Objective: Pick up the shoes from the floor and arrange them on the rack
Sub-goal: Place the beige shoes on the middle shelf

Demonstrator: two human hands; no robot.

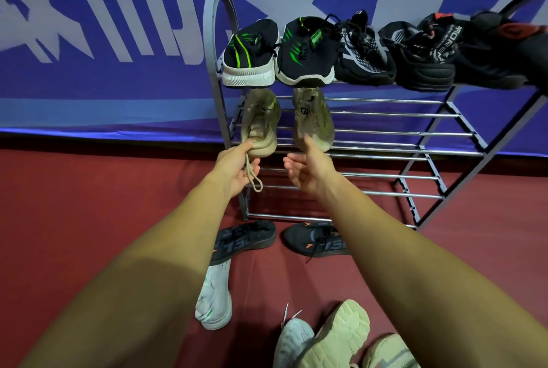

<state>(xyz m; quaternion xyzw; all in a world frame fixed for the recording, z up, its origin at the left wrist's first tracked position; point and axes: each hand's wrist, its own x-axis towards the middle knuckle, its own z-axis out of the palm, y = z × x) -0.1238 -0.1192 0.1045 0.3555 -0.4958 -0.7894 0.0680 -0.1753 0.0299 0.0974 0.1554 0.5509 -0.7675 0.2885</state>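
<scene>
The grey metal shoe rack [385, 133] stands against a blue banner wall. Two beige shoes lie on its middle shelf, heels toward me. My left hand [237, 170] pinches the heel of the left beige shoe [260, 124], and a lace loop hangs between its fingers. My right hand [308, 170] touches the heel of the right beige shoe [312, 118] with its thumb, its fingers loosely curled and holding nothing. Two black shoes [246, 240] [317, 238] and a white shoe [215, 296] lie on the floor in front of the rack.
Several dark shoes [305, 53] fill the rack's top shelf. More pale shoes [335, 335] lie on the red floor at the bottom edge, one sole up. The right part of the middle shelf and the lower bars [355, 192] hold nothing.
</scene>
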